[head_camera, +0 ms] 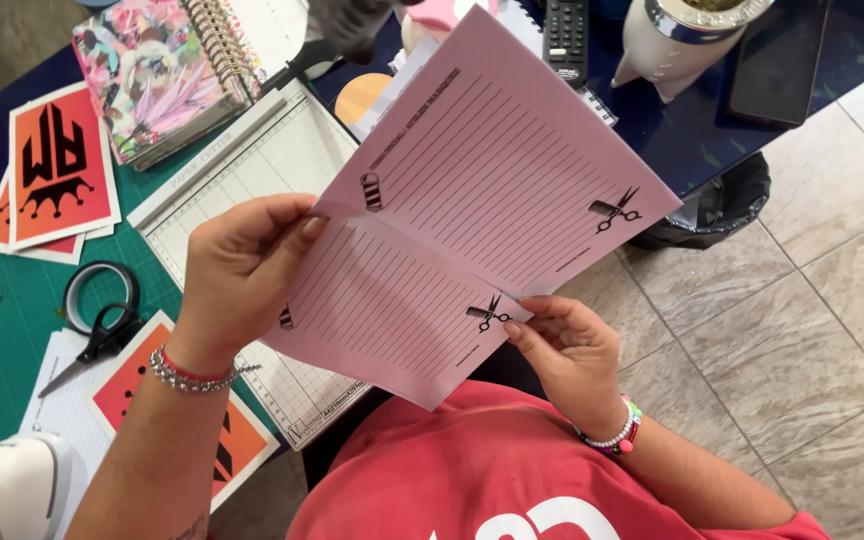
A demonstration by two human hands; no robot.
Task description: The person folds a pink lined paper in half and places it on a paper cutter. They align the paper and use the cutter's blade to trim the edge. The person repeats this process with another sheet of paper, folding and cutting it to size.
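Both hands hold a pink lined sheet (pixel 472 200) up above the table edge and the person's red shirt (pixel 492 480). The left hand (pixel 237 270) is closed on the sheet's left edge, thumb on the printed face at the centre fold and fingers curled behind. The right hand (pixel 572 355) pinches the lower right edge between thumb and fingertips, just beside a small printed scissors-and-comb mark. The sheet is folded across its middle into two ruled panels; its long axis runs from the lower left, near the person's chest, to the upper right, where the far corner points away over the table. Under it lies a white paper trimmer board (pixel 252 170) with a grid, on a green cutting mat (pixel 12 310). Left of the left hand lie black-handled scissors (pixel 102 325) and orange cards with black designs (pixel 57 160); a spiral notebook with a floral cover (pixel 167 70) sits further back. A remote control (pixel 565 35) and a white vessel (pixel 677 40) stand at the far side, and a black bin (pixel 722 205) stands on the tiled floor (pixel 812 330).
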